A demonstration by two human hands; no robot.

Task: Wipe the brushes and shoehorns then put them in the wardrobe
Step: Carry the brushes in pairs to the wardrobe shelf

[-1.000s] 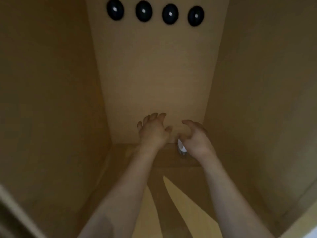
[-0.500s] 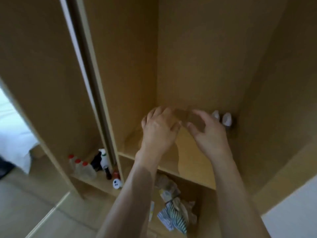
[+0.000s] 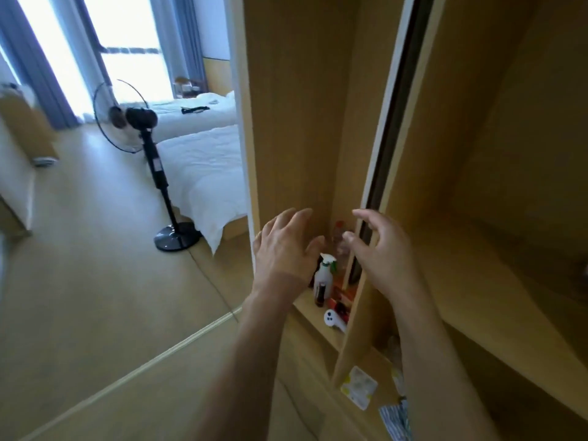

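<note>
brushes and shoehorns are not showing anywhere i can make out; the tall light-wood wardrobe (image 3: 477, 154) is filling the right half of the frame, its sliding door edge (image 3: 386, 122) running down through the upper middle. both bare hands are hanging in front of it at the centre, side by side and apart, each grasping nothing. the left hand (image 3: 286, 249) is spreading its fingers loosely before the narrow left compartment, and the right hand (image 3: 381, 253) is hovering with relaxed, slightly bent fingers in front of the dark door edge; i cannot tell whether it is touching it.

between the two hands a white spray bottle with a green trigger (image 3: 324, 275) is standing upright on a low shelf, with a small white rounded bottle (image 3: 332, 319) lying just below it in the frame and some red items beside them, too blurred to name. lower down, at the bottom right, a white packet with yellow marks (image 3: 358, 388) and a blue-striped cloth (image 3: 396, 421) are lying in the compartment underneath.

off in the left half, a black pedestal fan (image 3: 140, 122) is standing on the pale wooden floor (image 3: 95, 281) just beside a white-sheeted bed (image 3: 203, 167), with bright curtained windows in the upper left.
</note>
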